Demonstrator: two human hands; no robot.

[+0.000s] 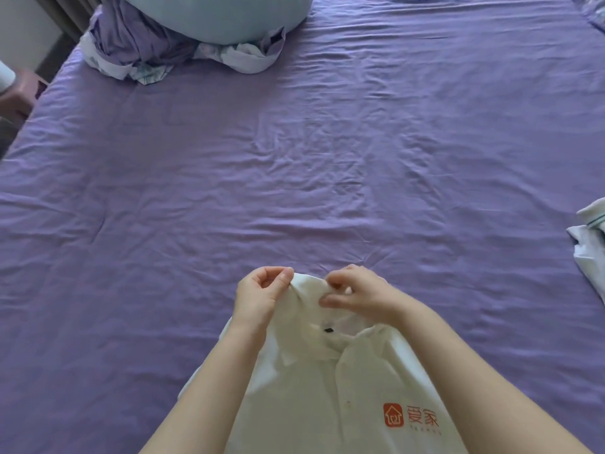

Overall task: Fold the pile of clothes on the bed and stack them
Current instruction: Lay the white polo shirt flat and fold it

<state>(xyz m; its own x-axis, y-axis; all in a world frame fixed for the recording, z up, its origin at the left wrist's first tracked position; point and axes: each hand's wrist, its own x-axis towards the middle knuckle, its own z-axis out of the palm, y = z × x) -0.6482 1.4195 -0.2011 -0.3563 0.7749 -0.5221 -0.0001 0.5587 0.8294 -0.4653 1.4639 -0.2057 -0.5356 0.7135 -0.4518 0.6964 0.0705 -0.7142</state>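
1. Head view looks down on a purple bed [294, 158]; its far right corner and near edge run out of frame
2. Left hand [258, 299] has thumb and forefinger pinched on the collar edge of a white polo shirt [327, 388], the other fingers curled
3. Right hand [357, 293], just right of the left, pinches the same collar edge with bent fingers; how much cloth sits inside this grip is hard to make out
4. Shirt hangs below both hands toward the person, its lower part cut off by the frame; both forearms cover its sides
5. On the chest, below the right hand, an orange-red house logo [394, 414] stands beside two Chinese characters reading 爱家; the small line beneath is too fine to read
6. Far to the right of the hands, another white garment [589, 244] lies on the bed, cut off by the frame edge
7. Well beyond the left hand, a pale blue pillow [222, 14] rests on crumpled purple bedding [137, 47], its top out of view
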